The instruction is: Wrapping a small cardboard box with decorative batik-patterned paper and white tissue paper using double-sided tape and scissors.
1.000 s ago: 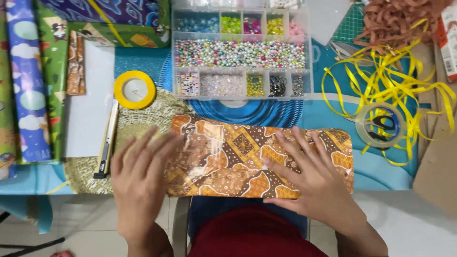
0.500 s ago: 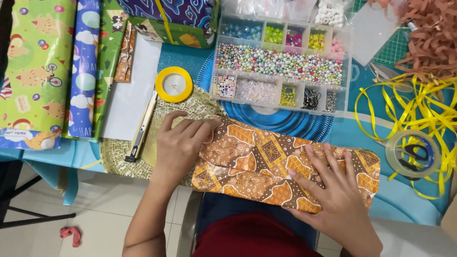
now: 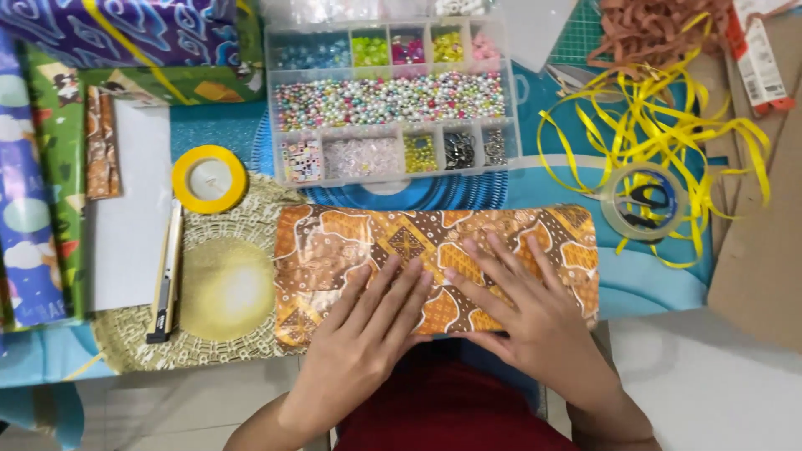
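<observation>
A long parcel wrapped in glossy orange and brown patterned paper (image 3: 351,238) lies flat at the table's near edge. My left hand (image 3: 368,321) rests palm down on its lower middle, fingers spread. Beside it, my right hand (image 3: 518,305) presses flat on the parcel's right half, fingers spread toward the far edge. The two hands sit side by side, nearly touching. Neither hand grips anything.
A clear bead organiser (image 3: 388,100) stands behind the parcel. A yellow tape roll (image 3: 209,179) and a box cutter (image 3: 167,276) lie at left by a round woven mat (image 3: 221,292). Wrapping-paper rolls (image 3: 33,209) fill the far left. Yellow ribbon (image 3: 660,125), clear tape roll (image 3: 647,205) and cardboard (image 3: 760,234) lie right.
My left hand moved from the parcel's left end to its lower middle, next to the right hand. The parcel lies straight across now instead of slanted.
</observation>
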